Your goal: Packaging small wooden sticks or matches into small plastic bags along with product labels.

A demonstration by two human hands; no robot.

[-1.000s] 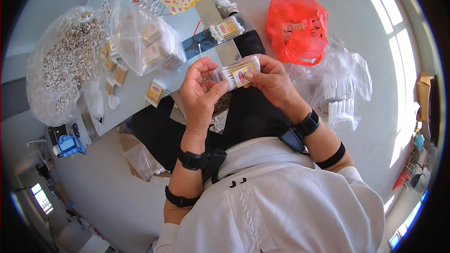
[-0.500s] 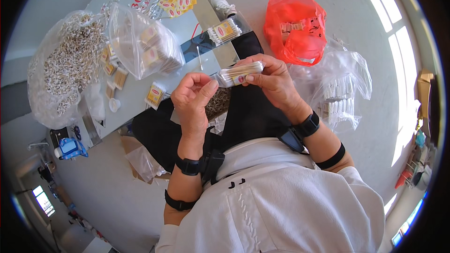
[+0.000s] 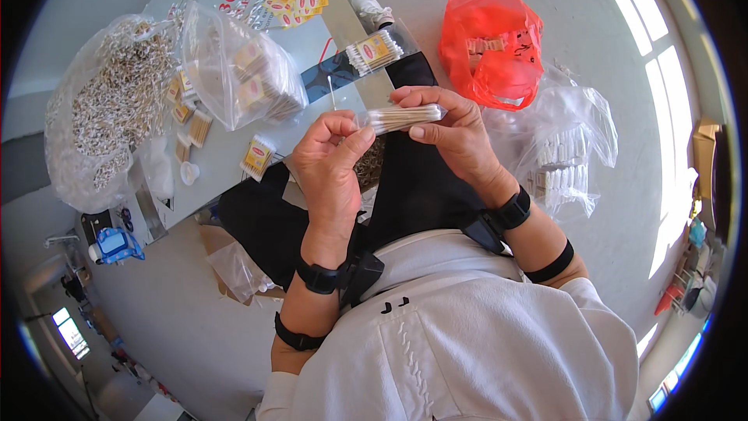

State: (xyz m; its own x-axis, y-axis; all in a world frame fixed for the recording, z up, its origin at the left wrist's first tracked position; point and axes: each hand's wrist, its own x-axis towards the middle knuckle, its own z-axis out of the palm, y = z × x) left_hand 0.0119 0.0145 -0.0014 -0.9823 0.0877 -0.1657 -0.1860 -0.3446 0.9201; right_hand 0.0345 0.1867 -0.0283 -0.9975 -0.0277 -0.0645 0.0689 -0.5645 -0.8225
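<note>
Between my two hands is a clear packet of cotton swabs (image 3: 403, 118), its sticks lying crosswise above my lap. My left hand (image 3: 333, 144) pinches the packet's left end between thumb and fingers. At the other end my right hand (image 3: 448, 121) grips it, thumb below and fingers above. A bundle of cotton swabs with a yellow card (image 3: 374, 51) rests on the table corner just beyond my hands. Left of it lies a single cotton swab (image 3: 331, 92). Another carded bundle (image 3: 258, 157) sits near the table's edge, by my left hand.
On the table (image 3: 167, 0) stand a large clear bag of loose swabs (image 3: 117, 101), a bag of filled packets (image 3: 261, 82) and a pile of yellow cards (image 3: 292, 0). A red plastic bag (image 3: 487, 47) and a clear bag of white packs (image 3: 565, 156) lie on the floor to the right.
The packet has turned over: its yellow label faced me before, and bare sticks show now. My left hand has shifted slightly right; my right hand is nearly in place.
</note>
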